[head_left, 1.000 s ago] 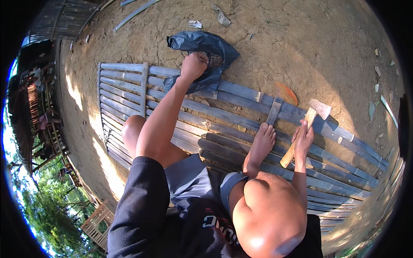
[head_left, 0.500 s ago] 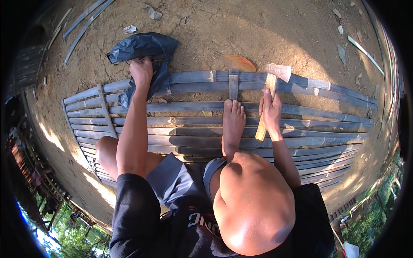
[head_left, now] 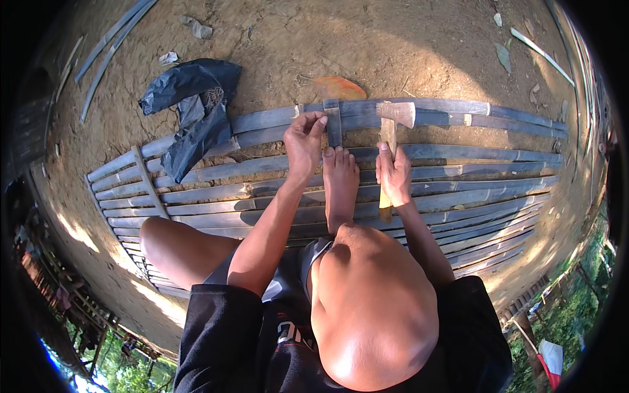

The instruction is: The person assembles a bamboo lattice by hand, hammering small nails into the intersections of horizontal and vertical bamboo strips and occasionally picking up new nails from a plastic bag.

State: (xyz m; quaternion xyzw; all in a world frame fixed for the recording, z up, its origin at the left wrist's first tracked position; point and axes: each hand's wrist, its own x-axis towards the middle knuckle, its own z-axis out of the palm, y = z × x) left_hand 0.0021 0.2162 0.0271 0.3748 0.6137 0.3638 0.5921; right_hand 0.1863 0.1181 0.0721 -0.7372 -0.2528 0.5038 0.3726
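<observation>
A hatchet (head_left: 388,135) with a pale wooden handle is gripped in my right hand (head_left: 396,178), its head pointing away from me and its blade edge to the right. My left hand (head_left: 304,147) is pinched closed beside a short bamboo crosspiece (head_left: 333,126); whatever lies between thumb and finger is too small to make out. The crosspiece lies across the far slats of a bamboo slat panel (head_left: 452,155). My bare foot (head_left: 341,180) presses on the slats just below it. To the left, a black plastic bag (head_left: 194,121) sits open with small thin pieces (head_left: 213,98) inside.
Another crosspiece (head_left: 150,180) spans the panel's left side. Bare brown soil (head_left: 295,52) surrounds the panel, with an orange-brown leaf (head_left: 339,88) beyond its far edge. Long bamboo strips (head_left: 111,56) lie at the far left, and a pale strip (head_left: 542,55) at the far right.
My left hand has come out of the black bag and moved right to the crosspiece. My right hand still holds the hatchet, now turned more upright in view.
</observation>
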